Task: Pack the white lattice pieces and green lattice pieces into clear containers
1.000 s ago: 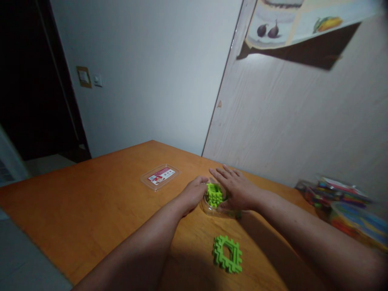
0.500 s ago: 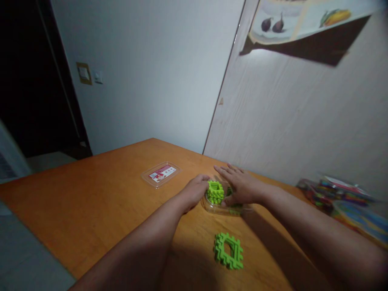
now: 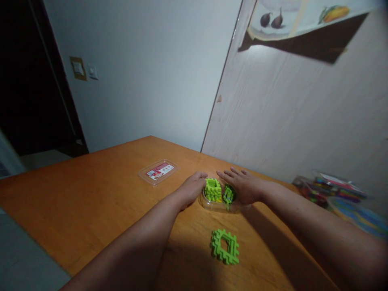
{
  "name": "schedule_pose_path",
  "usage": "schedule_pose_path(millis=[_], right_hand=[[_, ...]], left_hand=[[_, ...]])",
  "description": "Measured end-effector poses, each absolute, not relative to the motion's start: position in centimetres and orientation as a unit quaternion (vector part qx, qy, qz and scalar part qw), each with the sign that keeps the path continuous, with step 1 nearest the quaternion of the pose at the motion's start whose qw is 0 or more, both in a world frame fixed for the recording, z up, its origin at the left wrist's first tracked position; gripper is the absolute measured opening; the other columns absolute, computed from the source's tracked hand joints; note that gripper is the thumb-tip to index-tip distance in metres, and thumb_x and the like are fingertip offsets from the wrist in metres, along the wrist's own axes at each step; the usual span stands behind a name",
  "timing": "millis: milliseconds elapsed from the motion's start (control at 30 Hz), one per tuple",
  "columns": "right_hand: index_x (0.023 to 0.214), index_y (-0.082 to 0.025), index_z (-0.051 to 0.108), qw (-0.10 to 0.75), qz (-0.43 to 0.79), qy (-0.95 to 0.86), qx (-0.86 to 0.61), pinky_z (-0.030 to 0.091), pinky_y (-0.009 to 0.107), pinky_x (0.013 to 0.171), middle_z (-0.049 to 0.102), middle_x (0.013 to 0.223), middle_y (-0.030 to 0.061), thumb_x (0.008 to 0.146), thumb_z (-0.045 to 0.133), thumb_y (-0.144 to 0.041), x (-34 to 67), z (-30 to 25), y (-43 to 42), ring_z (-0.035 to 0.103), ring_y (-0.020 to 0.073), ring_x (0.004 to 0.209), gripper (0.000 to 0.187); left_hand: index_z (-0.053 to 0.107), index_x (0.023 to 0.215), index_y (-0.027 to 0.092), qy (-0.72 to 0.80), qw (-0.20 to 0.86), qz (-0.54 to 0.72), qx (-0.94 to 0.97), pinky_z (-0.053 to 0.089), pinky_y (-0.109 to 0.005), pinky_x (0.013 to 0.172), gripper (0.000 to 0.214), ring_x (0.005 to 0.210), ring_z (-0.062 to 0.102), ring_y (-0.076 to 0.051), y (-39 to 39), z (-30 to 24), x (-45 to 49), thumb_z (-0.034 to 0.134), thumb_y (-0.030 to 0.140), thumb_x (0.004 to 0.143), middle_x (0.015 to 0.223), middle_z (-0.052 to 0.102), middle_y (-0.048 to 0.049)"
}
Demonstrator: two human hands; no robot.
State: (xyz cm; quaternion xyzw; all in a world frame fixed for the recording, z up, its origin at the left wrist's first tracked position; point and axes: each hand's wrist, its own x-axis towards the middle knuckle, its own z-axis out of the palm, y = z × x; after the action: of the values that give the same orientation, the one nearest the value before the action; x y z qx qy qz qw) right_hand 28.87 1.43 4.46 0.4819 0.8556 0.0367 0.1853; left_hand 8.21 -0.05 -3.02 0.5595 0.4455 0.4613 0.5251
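A clear plastic container rests on the table. Green interlocking pieces stand stacked in its left part. Beside them lie more green pieces, darker and partly in shadow. My left hand is closed at the container's left edge, next to the stack. Over the right end is my right hand, fingers stretched apart, palm down. It hides part of the rim there. Closer to me, outside the container, a stack of green square pieces with a hole in the middle lies on the wood.
To the left, a clear lid with a red and white label lies flat on the orange-brown table. Several colourful packets sit at the right edge near the wall. A pale wall borders the table's far side.
My right hand has shifted right and lifted off slightly, uncovering the darker green pieces in the container. My left hand stays at the container's left edge. The view has moved a little.
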Motion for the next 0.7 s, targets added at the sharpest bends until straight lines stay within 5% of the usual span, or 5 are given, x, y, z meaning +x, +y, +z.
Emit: schedule_pose_path(millis=[300, 700], right_hand=[[0.162, -0.02, 0.012, 0.12, 0.012, 0.871, 0.477, 0.018, 0.066, 0.116, 0.027, 0.163, 0.0155, 0.062, 0.075, -0.047, 29.79, 3.94, 1.77, 0.016, 0.0442, 0.149, 0.121], [0.161, -0.017, 0.014, 0.134, 0.004, 0.869, 0.476, 0.023, 0.063, 0.115, 0.03, 0.16, 0.019, 0.062, 0.077, -0.048, 29.53, 3.78, 1.35, 0.02, 0.0446, 0.148, 0.121]], left_hand=[[0.063, 0.118, 0.013, 0.456, 0.518, 0.456, 0.562, 0.043, -0.033, 0.098, 0.045, 0.106, 0.06, -0.023, -0.12, -2.77, 8.21, 0.061, 0.026, 0.076, 0.114, 0.069, -0.0103], [0.061, 0.124, 0.012, 0.446, 0.516, 0.455, 0.573, 0.043, -0.033, 0.099, 0.049, 0.107, 0.06, -0.023, -0.15, -2.75, 8.1, 0.058, 0.025, 0.076, 0.117, 0.068, -0.0113]])
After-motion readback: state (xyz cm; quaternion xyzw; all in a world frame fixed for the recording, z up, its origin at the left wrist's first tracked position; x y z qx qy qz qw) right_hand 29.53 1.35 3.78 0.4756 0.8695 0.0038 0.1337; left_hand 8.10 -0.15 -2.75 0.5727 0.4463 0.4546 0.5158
